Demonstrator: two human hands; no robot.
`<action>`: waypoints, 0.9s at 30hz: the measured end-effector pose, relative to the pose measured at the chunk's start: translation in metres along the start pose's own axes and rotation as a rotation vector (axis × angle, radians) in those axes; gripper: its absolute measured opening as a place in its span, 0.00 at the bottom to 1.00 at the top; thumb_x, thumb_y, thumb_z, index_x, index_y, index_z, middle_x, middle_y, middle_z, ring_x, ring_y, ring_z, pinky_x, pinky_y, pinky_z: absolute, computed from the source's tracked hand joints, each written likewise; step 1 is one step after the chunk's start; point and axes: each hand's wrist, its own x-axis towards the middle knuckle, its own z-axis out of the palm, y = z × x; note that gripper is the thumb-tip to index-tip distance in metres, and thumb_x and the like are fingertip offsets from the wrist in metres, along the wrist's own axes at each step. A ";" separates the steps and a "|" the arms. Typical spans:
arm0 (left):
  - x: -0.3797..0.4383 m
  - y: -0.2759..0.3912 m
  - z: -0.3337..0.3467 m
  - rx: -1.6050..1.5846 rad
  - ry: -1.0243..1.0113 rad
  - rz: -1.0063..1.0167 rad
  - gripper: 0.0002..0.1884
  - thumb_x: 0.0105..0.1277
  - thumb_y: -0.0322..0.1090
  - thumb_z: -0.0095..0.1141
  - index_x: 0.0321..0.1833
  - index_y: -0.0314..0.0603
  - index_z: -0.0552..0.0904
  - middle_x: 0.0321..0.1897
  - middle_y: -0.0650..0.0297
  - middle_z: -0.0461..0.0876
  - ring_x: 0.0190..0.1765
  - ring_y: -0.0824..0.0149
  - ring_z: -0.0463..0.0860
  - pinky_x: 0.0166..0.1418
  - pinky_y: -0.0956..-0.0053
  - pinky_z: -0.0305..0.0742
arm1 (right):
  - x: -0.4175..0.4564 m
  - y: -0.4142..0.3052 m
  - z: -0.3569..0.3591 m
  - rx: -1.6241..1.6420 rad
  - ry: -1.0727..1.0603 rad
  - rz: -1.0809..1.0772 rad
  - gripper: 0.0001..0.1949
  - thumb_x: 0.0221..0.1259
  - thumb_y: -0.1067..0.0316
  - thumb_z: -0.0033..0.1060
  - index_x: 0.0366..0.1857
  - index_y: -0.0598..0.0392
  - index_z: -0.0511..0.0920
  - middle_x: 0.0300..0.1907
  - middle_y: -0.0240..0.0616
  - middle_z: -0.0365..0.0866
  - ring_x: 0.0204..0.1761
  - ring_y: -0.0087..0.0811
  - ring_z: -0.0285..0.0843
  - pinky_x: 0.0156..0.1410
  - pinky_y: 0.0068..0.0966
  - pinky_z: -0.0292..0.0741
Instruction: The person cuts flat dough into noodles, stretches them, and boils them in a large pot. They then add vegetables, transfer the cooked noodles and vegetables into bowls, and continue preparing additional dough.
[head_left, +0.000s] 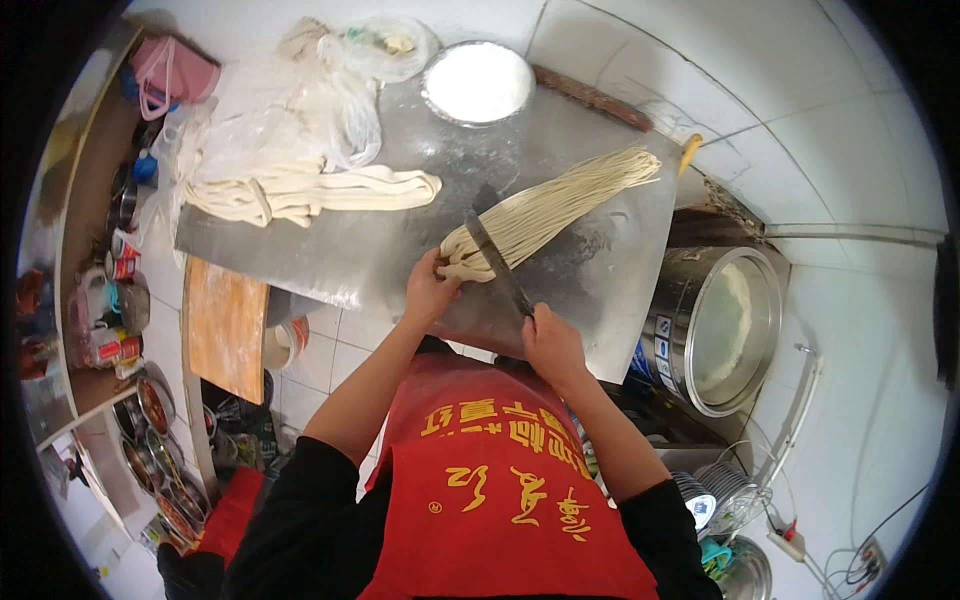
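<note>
A bundle of long thin noodles (570, 199) lies slantwise on the metal worktop (360, 270), its strands fanning toward the upper right. Its near end is a thick, uncut-looking loop of dough (465, 268), which my left hand (431, 289) pinches at the edge. My right hand (553, 345) grips the handle of a long dark knife (495, 255). The blade lies across the bundle close to the thick end; whether it has cut through cannot be seen. Thick folded dough strips (315, 193) rest on the worktop at the left.
A round bowl of white flour (478, 82) stands at the back beside clear plastic bags (352, 112). A brown rolling pin-like stick (592, 97) lies along the wall. Right of the worktop is a large steel pot of cloudy liquid (731, 330). At left is a wooden board (225, 322).
</note>
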 end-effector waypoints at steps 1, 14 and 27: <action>0.000 -0.006 -0.003 0.191 0.059 0.052 0.23 0.57 0.27 0.56 0.58 0.39 0.72 0.47 0.49 0.75 0.50 0.50 0.78 0.52 0.62 0.76 | 0.003 -0.008 0.005 0.005 -0.001 -0.031 0.08 0.63 0.64 0.50 0.32 0.57 0.67 0.27 0.52 0.77 0.29 0.55 0.76 0.33 0.48 0.72; 0.008 -0.001 -0.001 0.465 0.093 0.296 0.13 0.59 0.28 0.51 0.48 0.38 0.73 0.48 0.50 0.72 0.45 0.41 0.77 0.46 0.52 0.75 | 0.011 -0.026 0.034 -0.285 -0.302 -0.040 0.06 0.61 0.69 0.46 0.39 0.57 0.67 0.31 0.52 0.79 0.30 0.50 0.83 0.34 0.41 0.80; -0.004 -0.016 -0.022 0.660 0.030 0.413 0.16 0.53 0.36 0.61 0.43 0.40 0.76 0.41 0.53 0.76 0.43 0.48 0.77 0.44 0.56 0.75 | 0.028 -0.006 0.025 -0.090 -0.557 0.187 0.11 0.63 0.61 0.43 0.40 0.59 0.68 0.35 0.61 0.80 0.35 0.61 0.80 0.42 0.50 0.77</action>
